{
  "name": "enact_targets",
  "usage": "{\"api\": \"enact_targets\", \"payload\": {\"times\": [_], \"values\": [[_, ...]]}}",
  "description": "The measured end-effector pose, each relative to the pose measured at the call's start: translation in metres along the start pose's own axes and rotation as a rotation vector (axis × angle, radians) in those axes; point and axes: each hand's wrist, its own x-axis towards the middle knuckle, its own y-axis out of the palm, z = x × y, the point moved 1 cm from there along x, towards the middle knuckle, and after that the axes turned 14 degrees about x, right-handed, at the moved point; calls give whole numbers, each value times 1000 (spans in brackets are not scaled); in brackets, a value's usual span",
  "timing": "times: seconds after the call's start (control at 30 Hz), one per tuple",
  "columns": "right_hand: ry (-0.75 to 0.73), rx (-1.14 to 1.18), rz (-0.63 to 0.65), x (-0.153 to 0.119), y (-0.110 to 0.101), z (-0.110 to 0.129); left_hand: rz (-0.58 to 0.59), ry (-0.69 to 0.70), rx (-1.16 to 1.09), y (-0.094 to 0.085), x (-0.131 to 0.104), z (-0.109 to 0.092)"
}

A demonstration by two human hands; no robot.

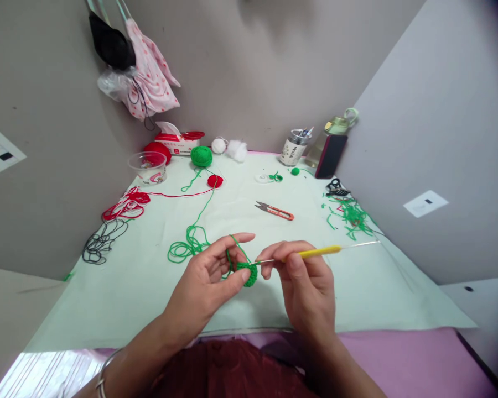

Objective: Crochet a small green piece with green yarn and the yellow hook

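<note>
My left hand (216, 271) pinches a small green crocheted piece (249, 275) between thumb and fingers, and green yarn runs over its raised index finger. In my right hand (305, 273) is a crochet hook with a yellow handle (321, 251), gripped between thumb and fingers. The hook's metal tip points left and touches the top edge of the green piece. Loose green yarn (186, 246) lies in loops left of my hands, and a strand leads back from it toward the green yarn ball (201, 156).
Orange-handled thread snips (276, 211) lie beyond my hands. Red yarn (126, 204) and black cord (103, 241) lie at left, green scraps (354, 215) at right. Along the back are a plastic tub (151, 170), tissue box (178, 143), pen can (294, 148) and phone (332, 156).
</note>
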Motion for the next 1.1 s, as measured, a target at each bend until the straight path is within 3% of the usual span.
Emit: {"api": "enact_targets", "payload": {"times": [0.17, 0.4, 0.47, 0.53, 0.6, 0.67, 0.77, 0.83, 0.9, 1.0, 1.1], "values": [[-16, -24, 54, 3, -2, 2, -13, 12, 22, -1, -1, 2], [-463, -685, 322, -9, -2, 9, -188, 93, 128, 10, -3, -4], [-580, -844, 345, -14, -3, 4, -152, 34, 3, 13, -3, -3], [-646, -868, 323, -16, -4, 0, -37, -74, -194, 13, -2, 0], [-562, -722, 241, -13, -5, -1, 68, -176, -360, 11, 0, 2], [-412, -472, 137, -8, -4, 0, 85, -209, -423, 7, 2, 2], [-219, -168, 52, 2, -2, 1, 48, -146, -371, 5, 2, 1], [-140, -98, 66, 5, 0, 0, 41, -96, -314, 7, 2, 1], [-138, -143, 85, 4, 3, -1, 7, -55, -263, 10, 1, 2], [-280, -403, 121, -2, 5, 0, -57, -48, -275, 14, 3, 3], [-464, -655, 196, -7, 4, 1, 24, -168, -444, 16, 5, 5]]}}
